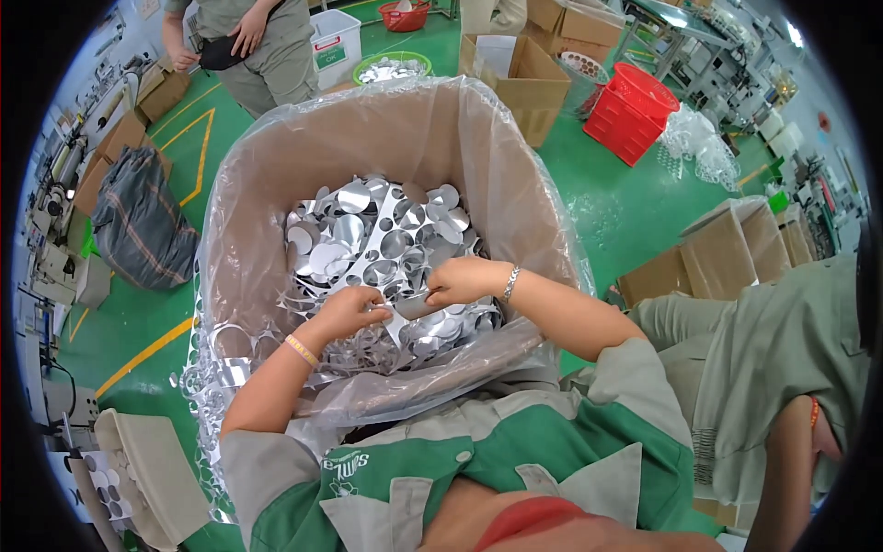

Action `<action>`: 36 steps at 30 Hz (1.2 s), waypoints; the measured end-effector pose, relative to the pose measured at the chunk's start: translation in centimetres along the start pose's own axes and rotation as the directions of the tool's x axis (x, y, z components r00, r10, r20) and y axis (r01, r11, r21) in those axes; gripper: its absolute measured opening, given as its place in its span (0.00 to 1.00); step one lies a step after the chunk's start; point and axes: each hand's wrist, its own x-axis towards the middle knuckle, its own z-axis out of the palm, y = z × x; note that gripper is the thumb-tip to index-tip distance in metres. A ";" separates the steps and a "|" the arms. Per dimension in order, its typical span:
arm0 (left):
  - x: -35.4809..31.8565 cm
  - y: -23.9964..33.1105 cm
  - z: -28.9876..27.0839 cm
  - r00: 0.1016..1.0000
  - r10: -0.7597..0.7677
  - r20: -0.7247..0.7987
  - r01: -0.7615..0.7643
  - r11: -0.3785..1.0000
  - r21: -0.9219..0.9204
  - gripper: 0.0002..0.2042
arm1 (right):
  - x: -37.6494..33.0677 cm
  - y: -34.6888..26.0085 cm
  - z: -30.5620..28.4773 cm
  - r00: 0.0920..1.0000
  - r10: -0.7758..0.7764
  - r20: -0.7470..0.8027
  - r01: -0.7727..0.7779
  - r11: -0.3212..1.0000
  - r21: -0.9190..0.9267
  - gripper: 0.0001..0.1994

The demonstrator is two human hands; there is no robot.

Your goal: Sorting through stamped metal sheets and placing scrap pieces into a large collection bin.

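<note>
Above a large plastic-lined cardboard box, my two hands work close together. My right hand (464,280), with a bracelet at its wrist, pinches a silvery-grey foil piece (418,306). My left hand (351,313), a yellow band on its wrist, is closed with its fingertips at that piece's left end; exactly what they grip is hard to make out. Below lie many loose silvery discs (351,230) mixed with a punched foil sheet (390,224) full of round holes. The clear plastic liner (533,184) hangs over the rim of the box (322,133).
Foil scrap (204,405) spills outside the box at left, by a grey-beige bin (161,469). A person in grey (773,359) is close on my right; another person (262,55) stands beyond the box. Red crates (630,110) and an open carton (524,92) stand farther back.
</note>
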 end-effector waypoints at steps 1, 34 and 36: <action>-0.1 1.1 -0.5 0.995 -0.085 0.047 0.085 0.996 -0.007 0.16 | 0.1 0.3 0.1 0.999 -0.040 0.020 0.039 0.999 0.023 0.16; 0.3 -0.1 0.4 0.994 -0.051 0.102 0.035 0.987 0.158 0.19 | 0.7 1.5 1.8 0.993 -0.046 0.105 0.038 0.997 0.072 0.14; 0.3 0.1 0.3 0.993 -0.052 0.109 0.035 0.988 0.152 0.19 | 0.7 1.7 2.0 0.994 -0.041 0.098 0.035 0.997 0.067 0.14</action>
